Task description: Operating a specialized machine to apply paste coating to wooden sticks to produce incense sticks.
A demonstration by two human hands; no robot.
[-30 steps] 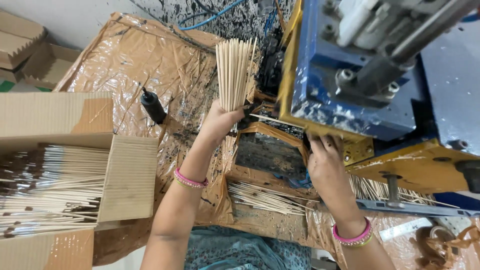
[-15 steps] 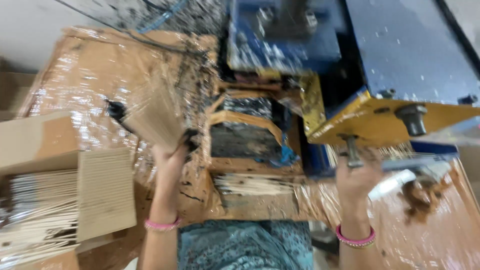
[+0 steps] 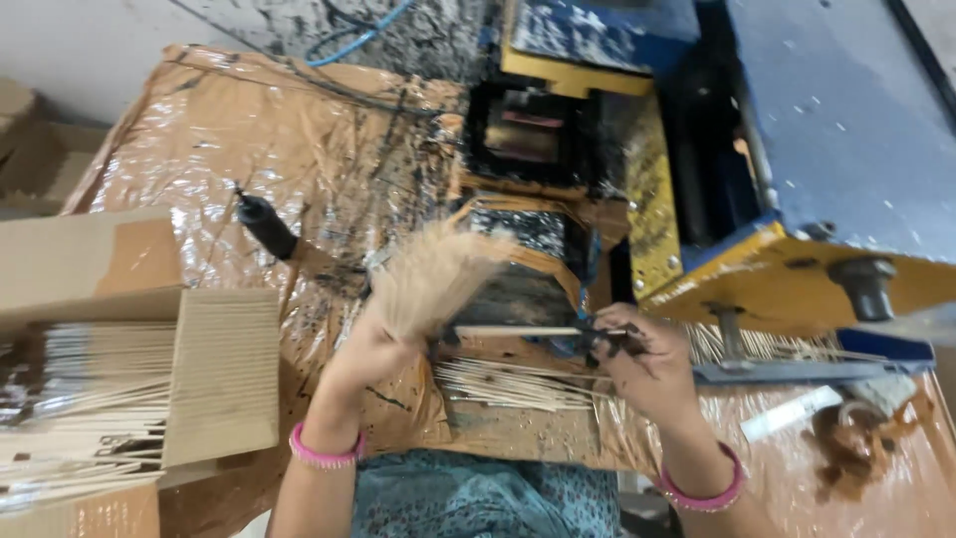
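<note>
My left hand point(image 3: 370, 351) grips a thick bundle of thin pale sticks point(image 3: 430, 275), fanned out and blurred, tips pointing up and to the right. My right hand point(image 3: 647, 364), smeared dark, pinches one end of a single stick point(image 3: 518, 331) that lies level between the two hands. Just below them a loose row of sticks point(image 3: 518, 385) rests on a small stained ledge. Both wrists wear pink bangles. Behind the hands stands a blue and yellow machine point(image 3: 797, 179) with a black, soiled opening point(image 3: 528, 139).
An open cardboard box point(image 3: 119, 399) at the left holds several rows of sticks. Brown plastic sheeting point(image 3: 249, 130) splashed with black covers the table. A black bottle-like piece point(image 3: 265, 224) lies on it. More sticks point(image 3: 757, 344) lie under the machine at right.
My left hand has brought the bundle down from upright and fanned it toward the machine. My right hand has risen and now pinches a single stick. The view has shifted.
</note>
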